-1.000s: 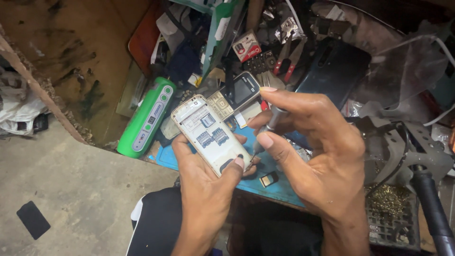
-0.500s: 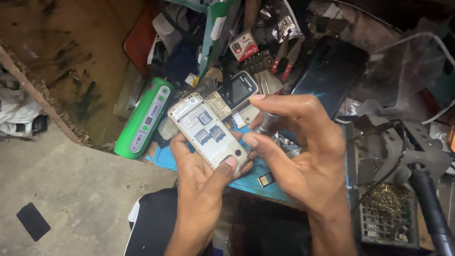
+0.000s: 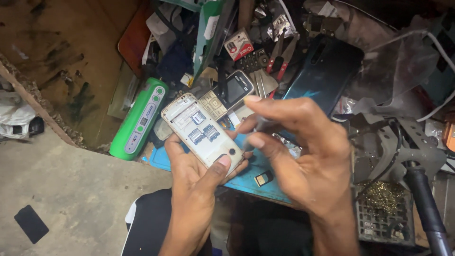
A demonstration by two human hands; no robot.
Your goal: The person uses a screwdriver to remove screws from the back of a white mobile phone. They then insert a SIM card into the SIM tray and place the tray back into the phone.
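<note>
White-backed and stripped of its cover, an opened phone (image 3: 201,133) is gripped in the left hand (image 3: 196,182), thumb pressed near its lower end, above a blue mat (image 3: 246,178) on the cluttered bench (image 3: 71,61). A thin tool (image 3: 258,127) is pinched between the right hand's (image 3: 303,161) fingers beside the phone. A green cylinder (image 3: 140,118) lies just left.
</note>
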